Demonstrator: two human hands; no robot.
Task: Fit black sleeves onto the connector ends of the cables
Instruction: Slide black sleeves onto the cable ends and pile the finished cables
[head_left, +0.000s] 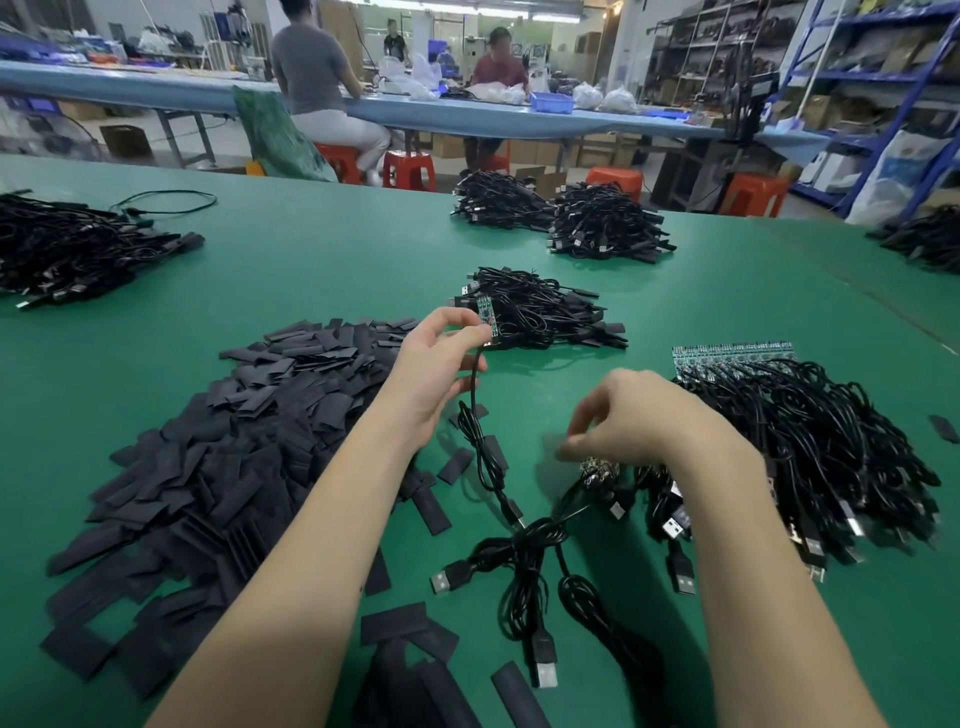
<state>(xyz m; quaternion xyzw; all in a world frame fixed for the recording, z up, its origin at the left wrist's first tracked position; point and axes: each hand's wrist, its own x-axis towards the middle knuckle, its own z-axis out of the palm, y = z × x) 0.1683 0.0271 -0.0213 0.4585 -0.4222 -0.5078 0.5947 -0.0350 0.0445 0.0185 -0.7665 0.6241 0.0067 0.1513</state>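
Note:
My left hand (439, 358) pinches a black cable (480, 441) just below its small green circuit board (487, 319), holding it up over the green table (311, 270). The cable hangs down in a loop to its USB plug. My right hand (639, 421), blurred, hovers with curled fingers over a tangle of cables (810, 441) at the right; whether it grips anything I cannot make out. A big heap of flat black sleeves (223, 447) lies left of my arms. Loose sleeves (395, 621) and cables with USB plugs (524, 561) lie near the front edge.
A pile of sleeved cables (545, 312) lies behind my left hand. More cable heaps sit at far left (67, 249), back middle (571, 218) and far right (924, 239). People sit at a blue bench (467, 122) beyond. Shelving (883, 78) stands at the right.

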